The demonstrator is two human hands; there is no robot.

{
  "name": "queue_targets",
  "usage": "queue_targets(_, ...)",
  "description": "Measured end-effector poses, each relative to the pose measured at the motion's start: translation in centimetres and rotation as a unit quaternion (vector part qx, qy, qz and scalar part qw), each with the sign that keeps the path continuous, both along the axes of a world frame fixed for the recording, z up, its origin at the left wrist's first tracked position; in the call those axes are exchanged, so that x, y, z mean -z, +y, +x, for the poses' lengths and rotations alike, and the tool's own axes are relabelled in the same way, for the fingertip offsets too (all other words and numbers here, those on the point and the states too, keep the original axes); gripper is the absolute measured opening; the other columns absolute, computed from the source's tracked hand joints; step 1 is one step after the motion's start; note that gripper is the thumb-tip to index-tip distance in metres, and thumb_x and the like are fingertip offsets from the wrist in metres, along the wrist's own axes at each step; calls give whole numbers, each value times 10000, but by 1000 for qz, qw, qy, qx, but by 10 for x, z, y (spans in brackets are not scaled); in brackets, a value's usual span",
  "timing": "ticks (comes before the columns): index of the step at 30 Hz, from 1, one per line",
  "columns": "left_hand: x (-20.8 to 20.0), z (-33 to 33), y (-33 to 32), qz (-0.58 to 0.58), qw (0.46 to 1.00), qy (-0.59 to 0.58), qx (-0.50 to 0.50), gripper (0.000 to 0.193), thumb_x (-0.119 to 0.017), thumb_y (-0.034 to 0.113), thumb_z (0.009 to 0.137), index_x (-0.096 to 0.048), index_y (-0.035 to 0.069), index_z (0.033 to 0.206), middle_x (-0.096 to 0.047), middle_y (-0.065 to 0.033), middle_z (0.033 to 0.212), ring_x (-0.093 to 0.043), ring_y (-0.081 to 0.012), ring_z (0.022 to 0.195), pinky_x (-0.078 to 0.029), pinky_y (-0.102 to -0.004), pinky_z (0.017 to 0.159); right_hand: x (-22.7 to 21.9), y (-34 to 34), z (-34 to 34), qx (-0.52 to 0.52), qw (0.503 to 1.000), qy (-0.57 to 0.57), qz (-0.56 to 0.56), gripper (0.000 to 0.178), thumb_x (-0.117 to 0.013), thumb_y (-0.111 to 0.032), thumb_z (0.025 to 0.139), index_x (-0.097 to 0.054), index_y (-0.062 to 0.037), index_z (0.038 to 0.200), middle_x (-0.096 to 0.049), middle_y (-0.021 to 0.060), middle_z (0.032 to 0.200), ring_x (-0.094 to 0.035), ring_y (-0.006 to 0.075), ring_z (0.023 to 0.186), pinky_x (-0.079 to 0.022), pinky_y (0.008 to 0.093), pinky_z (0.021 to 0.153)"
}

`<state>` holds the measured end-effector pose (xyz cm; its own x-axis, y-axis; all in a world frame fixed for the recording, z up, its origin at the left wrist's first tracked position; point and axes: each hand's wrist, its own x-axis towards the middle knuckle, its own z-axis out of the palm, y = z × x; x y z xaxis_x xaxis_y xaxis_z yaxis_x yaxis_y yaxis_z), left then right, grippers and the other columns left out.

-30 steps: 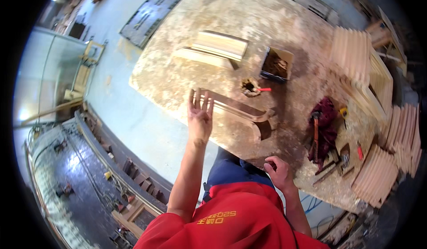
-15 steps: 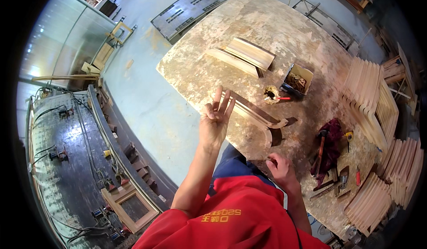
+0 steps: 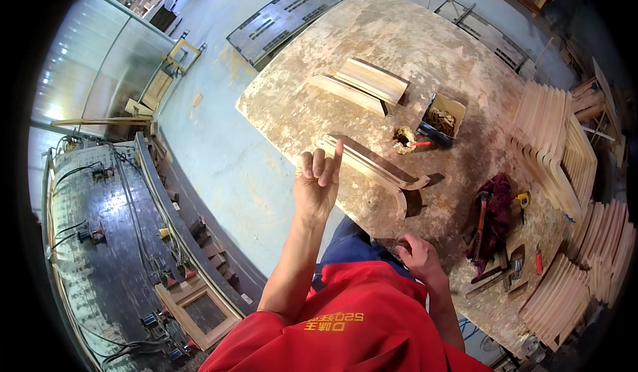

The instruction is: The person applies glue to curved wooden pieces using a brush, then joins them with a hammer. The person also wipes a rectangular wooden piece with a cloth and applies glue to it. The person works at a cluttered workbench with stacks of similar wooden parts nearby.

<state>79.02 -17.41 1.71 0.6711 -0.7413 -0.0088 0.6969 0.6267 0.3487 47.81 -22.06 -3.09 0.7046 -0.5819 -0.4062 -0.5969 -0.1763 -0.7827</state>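
My left hand is raised over the near left edge of the worktable. Its little finger points up while the other fingers curl into the palm, and nothing is in it. Just beyond it lie two long wooden pieces with curved ends, side by side. My right hand is low by the table's front edge, its fingers curled in loosely, with no object visible in them. Past the curved pieces are a small pot with a red-handled tool and an open box of small wooden bits.
Flat wooden boards lie farther back. On the right are a hammer on a dark red cloth, a yellow tape measure, a red-handled tool and stacked wooden parts. A dark machine bench stands at left.
My left hand has folded down its raised fingers, leaving only the little finger up. My right hand stays in nearly the same place. The pieces on the table have not moved.
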Motion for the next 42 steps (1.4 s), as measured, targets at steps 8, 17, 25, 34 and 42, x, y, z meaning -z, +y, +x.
queue_targets(8,-12,8,12,-16,998,33,46,319,-476,-25,1048,-450,119,764,-439,-12,772,-346,-87,562,-332,-229,473,3,6,-2,10,1000,-17,21,276,-698,-220,959,-685,-7,1134,-738,225,1008,-731,388,941,-568,452,818)
queue_targets(17,-12,3,17,-15,998,14,58,322,-383,50,1117,-443,101,805,-422,3,791,-331,-71,576,-294,-213,455,-33,-54,4,312,851,-346,244,272,-638,-212,1079,-623,-9,1258,-727,120,1133,-680,176,964,-558,340,877)
queue_targets(25,-2,3,20,-35,995,42,89,360,-437,10,1088,-397,102,743,-393,-25,779,-325,-82,576,-293,-209,455,-66,-72,9,321,673,-537,394,623,-516,58,970,-354,-35,1565,-501,223,1482,-541,398,1396,-485,480,1174)
queue_targets(34,-4,5,23,-30,994,42,93,359,-433,-21,1077,-394,99,741,-403,-30,777,-323,-80,572,-284,-202,445,-61,-66,13,334,623,-569,420,986,-369,254,747,-172,-71,1656,-379,230,1533,-432,486,1475,-429,509,1247)
queue_targets(42,0,5,24,-24,994,42,97,361,-443,-1,1086,-402,96,741,-418,-33,780,-330,-79,574,-280,-202,441,-60,-64,12,333,625,-557,433,1020,-367,259,745,-136,-87,1677,-374,221,1551,-445,481,1471,-458,505,1221)
